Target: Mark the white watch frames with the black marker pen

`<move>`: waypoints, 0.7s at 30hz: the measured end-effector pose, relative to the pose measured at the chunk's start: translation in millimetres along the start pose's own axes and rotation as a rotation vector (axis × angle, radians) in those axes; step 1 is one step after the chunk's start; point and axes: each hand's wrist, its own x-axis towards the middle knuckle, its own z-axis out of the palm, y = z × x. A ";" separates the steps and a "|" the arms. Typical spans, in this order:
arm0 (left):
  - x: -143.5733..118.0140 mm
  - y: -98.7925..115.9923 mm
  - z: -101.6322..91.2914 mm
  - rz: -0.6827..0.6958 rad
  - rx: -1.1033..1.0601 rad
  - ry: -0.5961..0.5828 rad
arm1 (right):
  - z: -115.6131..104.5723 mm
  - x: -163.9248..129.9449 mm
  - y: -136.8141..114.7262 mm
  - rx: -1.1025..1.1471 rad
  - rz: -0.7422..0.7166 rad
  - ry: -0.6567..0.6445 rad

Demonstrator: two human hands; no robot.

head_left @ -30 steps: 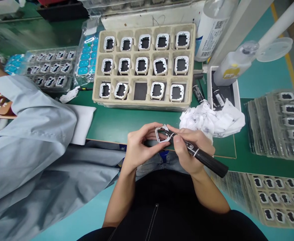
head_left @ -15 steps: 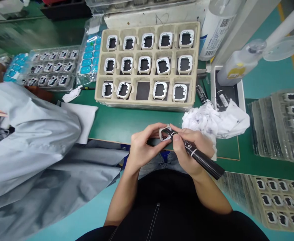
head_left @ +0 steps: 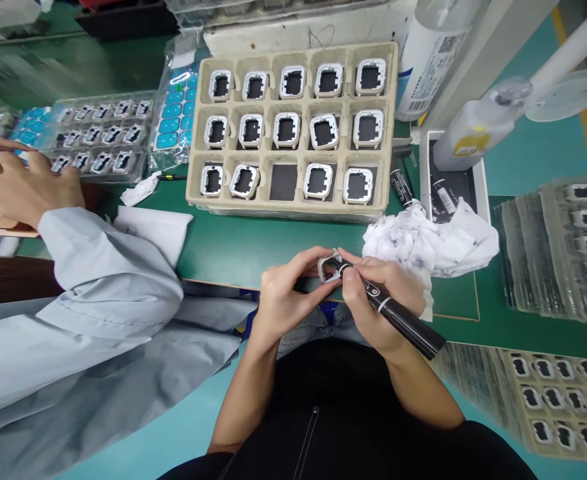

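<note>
Between the thumb and fingers of my left hand (head_left: 289,287) a small white watch case frame (head_left: 322,268) is held up on its edge, over the front edge of the green table. My right hand (head_left: 381,293) grips a black marker pen (head_left: 406,323), its tip end reaching into the frame's opening. Exactly where the tip touches is hidden by the frame and fingers. Beyond my hands lies a beige tray (head_left: 293,208) with similar white frames in its compartments; one front-row compartment (head_left: 284,181) holds none.
Crumpled white cloth (head_left: 423,240) lies right of my hands, near another marker (head_left: 401,189). Bottles (head_left: 466,137) stand behind it, and stacked trays (head_left: 548,250) at far right. At left, a co-worker's hand (head_left: 28,183) and grey sleeve (head_left: 113,267) are beside clear trays (head_left: 106,167).
The co-worker's arm has swung forward and right, bringing the hands into view over a brown-orange item. My hands keep nearly the same pose, with the marker still inside the frame.
</note>
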 end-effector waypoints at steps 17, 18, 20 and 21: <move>9.3 7.6 -7.9 -0.207 -0.226 -0.080 | -1.4 -9.5 11.8 0.276 0.173 0.064; 9.0 7.3 -8.0 -0.213 -0.231 -0.077 | -1.2 -9.5 11.3 0.266 0.168 0.066; 8.4 6.8 -8.2 -0.207 -0.257 -0.067 | -1.1 -9.9 11.0 0.255 0.156 0.065; 8.2 6.7 -8.3 -0.201 -0.271 -0.062 | -1.2 -10.2 11.2 0.256 0.155 0.064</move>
